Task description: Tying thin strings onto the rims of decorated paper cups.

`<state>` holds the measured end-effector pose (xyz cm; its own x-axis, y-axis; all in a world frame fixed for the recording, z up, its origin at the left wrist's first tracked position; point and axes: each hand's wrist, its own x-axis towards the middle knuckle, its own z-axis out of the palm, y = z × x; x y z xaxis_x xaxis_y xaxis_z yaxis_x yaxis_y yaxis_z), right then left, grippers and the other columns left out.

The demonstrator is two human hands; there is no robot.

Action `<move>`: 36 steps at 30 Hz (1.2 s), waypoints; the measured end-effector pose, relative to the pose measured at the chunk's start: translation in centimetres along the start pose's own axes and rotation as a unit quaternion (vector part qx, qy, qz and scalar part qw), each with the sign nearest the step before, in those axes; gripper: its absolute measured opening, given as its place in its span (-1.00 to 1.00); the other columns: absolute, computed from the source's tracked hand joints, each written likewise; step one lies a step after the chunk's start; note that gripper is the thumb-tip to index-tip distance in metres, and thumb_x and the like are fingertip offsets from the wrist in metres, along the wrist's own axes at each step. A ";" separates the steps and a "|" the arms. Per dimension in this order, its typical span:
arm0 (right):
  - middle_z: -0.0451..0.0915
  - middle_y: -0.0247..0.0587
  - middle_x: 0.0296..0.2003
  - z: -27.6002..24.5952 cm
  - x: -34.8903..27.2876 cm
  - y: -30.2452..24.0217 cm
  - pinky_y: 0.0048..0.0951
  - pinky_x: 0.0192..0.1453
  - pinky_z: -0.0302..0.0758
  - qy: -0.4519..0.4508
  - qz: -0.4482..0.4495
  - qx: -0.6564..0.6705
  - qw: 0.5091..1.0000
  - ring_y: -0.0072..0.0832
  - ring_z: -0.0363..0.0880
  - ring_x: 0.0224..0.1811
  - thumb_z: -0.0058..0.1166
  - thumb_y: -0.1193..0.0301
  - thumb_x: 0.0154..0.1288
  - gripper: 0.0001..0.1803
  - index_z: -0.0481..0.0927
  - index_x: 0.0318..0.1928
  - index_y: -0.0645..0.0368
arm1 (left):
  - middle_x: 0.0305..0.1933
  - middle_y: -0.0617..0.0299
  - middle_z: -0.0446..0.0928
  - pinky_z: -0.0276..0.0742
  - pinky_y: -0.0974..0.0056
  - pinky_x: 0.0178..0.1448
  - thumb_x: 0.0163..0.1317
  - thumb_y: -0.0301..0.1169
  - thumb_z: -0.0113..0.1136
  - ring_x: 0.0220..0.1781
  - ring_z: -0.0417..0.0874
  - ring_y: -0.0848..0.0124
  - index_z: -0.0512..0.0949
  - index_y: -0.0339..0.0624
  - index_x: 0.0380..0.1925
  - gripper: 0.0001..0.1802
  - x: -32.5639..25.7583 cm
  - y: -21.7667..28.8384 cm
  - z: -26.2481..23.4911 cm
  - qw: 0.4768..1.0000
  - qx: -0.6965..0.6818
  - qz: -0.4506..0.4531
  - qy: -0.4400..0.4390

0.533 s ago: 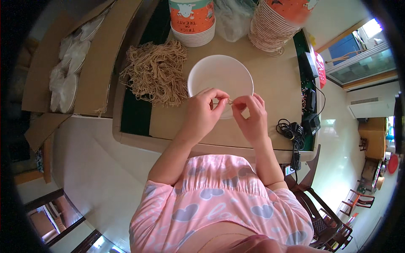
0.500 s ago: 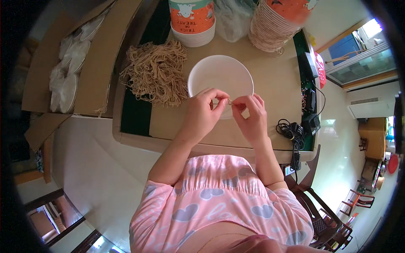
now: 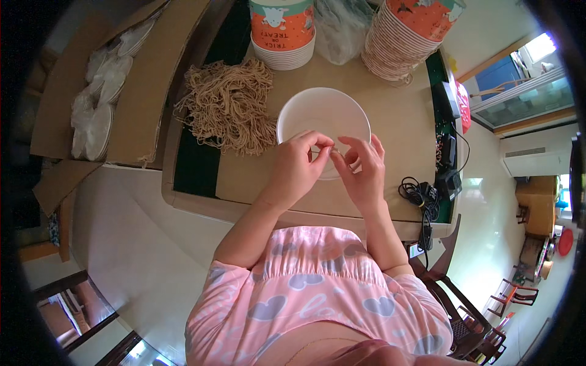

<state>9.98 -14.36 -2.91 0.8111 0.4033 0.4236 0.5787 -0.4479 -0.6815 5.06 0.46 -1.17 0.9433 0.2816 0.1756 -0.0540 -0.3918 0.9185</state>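
Observation:
A white round paper bucket [image 3: 323, 113] stands on the table with its mouth toward me. Over its near rim, my left hand [image 3: 299, 161] pinches a thin beige string [image 3: 315, 152] between thumb and forefinger. My right hand [image 3: 363, 171] meets it there, thumb tip at the left fingertips and forefinger curved above; the string's end between the fingers is mostly hidden. Left of the bucket lies a loose heap of beige strings [image 3: 229, 107].
Behind are a short stack of orange printed buckets [image 3: 283, 36], a clear plastic bag [image 3: 339, 30] and a tall leaning bucket stack [image 3: 406, 43] with strings. A cardboard box [image 3: 137, 91] of wrapped white lids [image 3: 97, 131] stands left. Black cables [image 3: 421, 192] lie at the right edge.
My right forefinger has lifted and opened away from its thumb, while the left pinch stays about the same. The bucket and table sit slightly lower in view.

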 end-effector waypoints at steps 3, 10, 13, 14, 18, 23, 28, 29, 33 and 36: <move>0.56 -0.41 -0.53 0.0 0.0 0.0 -0.11 0.37 0.15 0.023 -0.030 -0.011 0.999 -0.48 0.53 -0.48 0.27 0.47 0.12 -0.90 0.60 -0.34 0.06 | -0.39 0.33 0.62 0.32 0.46 -0.46 0.17 -0.56 0.23 -0.57 0.37 0.63 0.64 -0.23 -0.29 -0.90 0.1 -0.1 0.0 1.000 -0.013 0.002 0.002; 0.56 -0.43 -0.54 -0.4 -0.1 0.0 -0.09 0.40 0.11 0.011 -0.011 -0.012 1.000 -0.52 0.53 -0.49 0.26 0.48 0.13 -0.91 0.58 -0.37 0.06 | -0.41 0.38 0.61 0.29 0.49 -0.47 0.18 -0.55 0.23 -0.57 0.33 0.67 0.63 -0.23 -0.32 -0.93 0.1 -0.1 -0.1 0.999 -0.022 -0.012 0.022; 0.56 -0.43 -0.54 -0.4 -0.1 0.0 -0.09 0.40 0.10 0.011 -0.007 -0.006 1.000 -0.53 0.52 -0.50 0.26 0.48 0.13 -0.91 0.59 -0.38 0.06 | -0.42 0.38 0.60 0.29 0.48 -0.47 0.18 -0.55 0.23 -0.57 0.32 0.67 0.63 -0.23 -0.32 -0.93 0.1 -0.2 -0.3 1.000 -0.016 -0.008 0.023; 0.56 -0.43 -0.54 -0.4 -0.1 0.0 -0.08 0.40 0.10 0.010 -0.005 -0.005 1.000 -0.53 0.53 -0.50 0.26 0.48 0.13 -0.91 0.59 -0.37 0.06 | -0.42 0.38 0.60 0.29 0.48 -0.47 0.18 -0.55 0.23 -0.57 0.32 0.67 0.63 -0.23 -0.32 -0.93 0.0 -0.1 -0.3 1.000 -0.016 -0.008 0.023; 0.56 -0.43 -0.54 -0.6 0.1 -0.3 -0.07 0.40 0.10 0.011 -0.008 -0.005 1.000 -0.52 0.55 -0.48 0.27 0.48 0.12 -0.90 0.59 -0.37 0.06 | -0.41 0.38 0.60 0.28 0.49 -0.47 0.18 -0.54 0.24 -0.57 0.31 0.68 0.63 -0.24 -0.30 -0.92 0.0 0.2 -0.5 1.000 -0.016 -0.003 0.009; 0.57 -0.44 -0.53 -0.6 0.1 -0.2 -0.05 0.40 0.09 0.017 -0.018 -0.006 1.000 -0.51 0.56 -0.46 0.27 0.49 0.11 -0.89 0.59 -0.36 0.06 | -0.39 0.38 0.61 0.29 0.50 -0.45 0.19 -0.52 0.26 -0.55 0.32 0.69 0.64 -0.25 -0.24 -0.87 -0.1 0.3 -0.5 0.999 -0.045 -0.013 0.001; 0.56 -0.44 -0.53 -0.6 0.0 -0.3 -0.07 0.41 0.10 0.017 -0.018 -0.013 1.000 -0.51 0.55 -0.47 0.28 0.49 0.11 -0.89 0.59 -0.37 0.06 | -0.41 0.36 0.61 0.30 0.51 -0.44 0.21 -0.49 0.26 -0.53 0.36 0.69 0.64 -0.26 -0.23 -0.87 -0.1 0.4 -0.4 0.999 -0.028 -0.020 -0.032; 0.56 -0.44 -0.54 -0.5 -0.1 -0.3 -0.07 0.40 0.11 0.021 -0.007 -0.005 1.000 -0.52 0.54 -0.48 0.28 0.49 0.11 -0.89 0.59 -0.37 0.06 | -0.41 0.36 0.61 0.30 0.51 -0.44 0.21 -0.49 0.26 -0.53 0.36 0.69 0.64 -0.26 -0.23 -0.87 -0.1 0.4 -0.4 0.999 -0.028 -0.020 -0.031; 0.54 -0.44 -0.54 -0.5 -0.2 0.0 -0.09 0.40 0.13 0.020 -0.007 0.004 1.000 -0.54 0.53 -0.49 0.28 0.49 0.12 -0.90 0.59 -0.39 0.06 | -0.41 0.34 0.63 0.32 0.51 -0.41 0.27 -0.49 0.21 -0.51 0.40 0.70 0.61 -0.29 -0.27 -0.90 -0.1 0.2 -0.3 0.998 -0.049 -0.039 -0.024; 0.54 -0.44 -0.54 -0.5 -0.2 0.0 -0.09 0.40 0.13 0.021 -0.011 0.004 1.000 -0.54 0.53 -0.49 0.29 0.49 0.11 -0.89 0.59 -0.41 0.06 | -0.40 0.33 0.63 0.36 0.51 -0.38 0.30 -0.48 0.17 -0.47 0.46 0.70 0.59 -0.30 -0.27 -0.89 -0.1 -0.1 -0.2 0.997 -0.066 -0.042 -0.022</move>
<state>9.87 -14.83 -2.63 0.8013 0.3784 0.4635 0.5958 -0.4328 -0.6766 4.87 0.66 -1.19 0.9596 0.2691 0.0822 -0.0131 -0.2490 0.9684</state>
